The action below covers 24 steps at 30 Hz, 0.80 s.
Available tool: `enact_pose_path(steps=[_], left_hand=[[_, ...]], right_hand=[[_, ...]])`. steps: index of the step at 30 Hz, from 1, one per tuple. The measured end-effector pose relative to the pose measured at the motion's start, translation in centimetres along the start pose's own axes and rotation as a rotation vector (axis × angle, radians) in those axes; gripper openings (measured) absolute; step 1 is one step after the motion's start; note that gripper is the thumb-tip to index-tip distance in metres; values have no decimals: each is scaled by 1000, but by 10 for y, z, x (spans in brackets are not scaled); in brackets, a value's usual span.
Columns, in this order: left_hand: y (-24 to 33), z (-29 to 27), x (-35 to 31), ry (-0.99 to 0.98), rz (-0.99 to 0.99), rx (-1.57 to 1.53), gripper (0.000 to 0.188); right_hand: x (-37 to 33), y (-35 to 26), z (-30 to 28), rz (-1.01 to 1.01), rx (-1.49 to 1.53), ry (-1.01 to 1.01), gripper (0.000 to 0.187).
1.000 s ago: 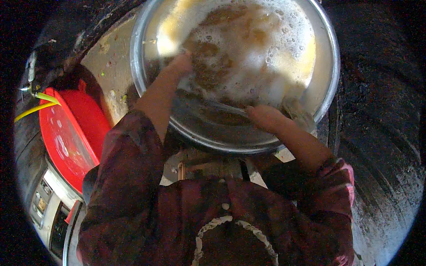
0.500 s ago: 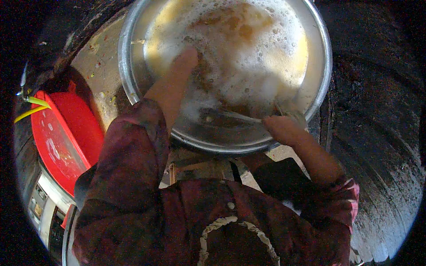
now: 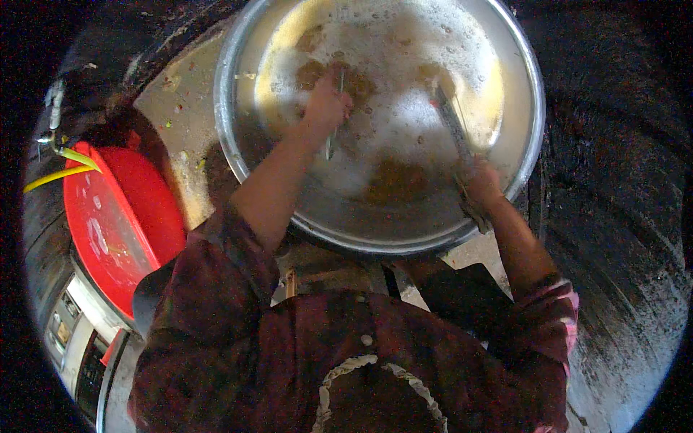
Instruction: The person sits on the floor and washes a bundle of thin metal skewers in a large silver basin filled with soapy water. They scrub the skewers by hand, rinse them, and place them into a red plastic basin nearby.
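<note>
A wide round metal basin (image 3: 226,108) lies in front of me, holding brownish, foamy water (image 3: 393,137). Over its left part is my left hand (image 3: 328,105), fingers closed round a thin greyish utensil (image 3: 330,149) whose ends stick out above and below the fist; its kind cannot be made out. At the basin's right side, my right hand (image 3: 482,180) grips a long, narrow, greyish utensil (image 3: 452,121) that slants up and left over the foam. A dark, wet-looking end of it comes out below that hand, beside the rim. Blur hides the details of both utensils.
Left of the basin stands a large red plastic tub (image 3: 162,202) tilted on its side. A yellow hose (image 3: 61,173) hangs near a tap (image 3: 49,137) above it. A dark, scuffed surface (image 3: 613,289) runs along the right. A metal-rimmed vessel (image 3: 112,382) shows at lower left.
My left hand has come up out of the foam, now with a thin utensil showing in it. My right hand has turned its utensil from lying leftward to pointing up and away.
</note>
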<state>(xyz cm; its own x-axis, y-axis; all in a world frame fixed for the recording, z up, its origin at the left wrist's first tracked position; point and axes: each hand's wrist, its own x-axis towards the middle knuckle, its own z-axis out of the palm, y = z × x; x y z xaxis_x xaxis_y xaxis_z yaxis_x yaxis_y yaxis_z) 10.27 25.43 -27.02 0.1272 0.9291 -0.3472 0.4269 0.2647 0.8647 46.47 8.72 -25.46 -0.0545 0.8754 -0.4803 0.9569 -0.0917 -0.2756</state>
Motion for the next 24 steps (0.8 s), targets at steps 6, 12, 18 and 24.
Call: enact_pose_path(steps=[6, 12, 18, 24], left_hand=[[-54, 0, -7, -90, 255, 855, 25], [-25, -29, 7, -169, 193, 1062, 28], [68, -99, -25, -168, 217, 1040, 22], [97, -153, -36, -103, 451, 1017, 10]], right_hand=[[27, -86, -40, 375, 84, -85, 21], [42, -96, 4, 229, -48, -128, 33], [40, -117, 18, 416, 172, 18, 29], [29, -149, -27, 371, 215, 6, 27]])
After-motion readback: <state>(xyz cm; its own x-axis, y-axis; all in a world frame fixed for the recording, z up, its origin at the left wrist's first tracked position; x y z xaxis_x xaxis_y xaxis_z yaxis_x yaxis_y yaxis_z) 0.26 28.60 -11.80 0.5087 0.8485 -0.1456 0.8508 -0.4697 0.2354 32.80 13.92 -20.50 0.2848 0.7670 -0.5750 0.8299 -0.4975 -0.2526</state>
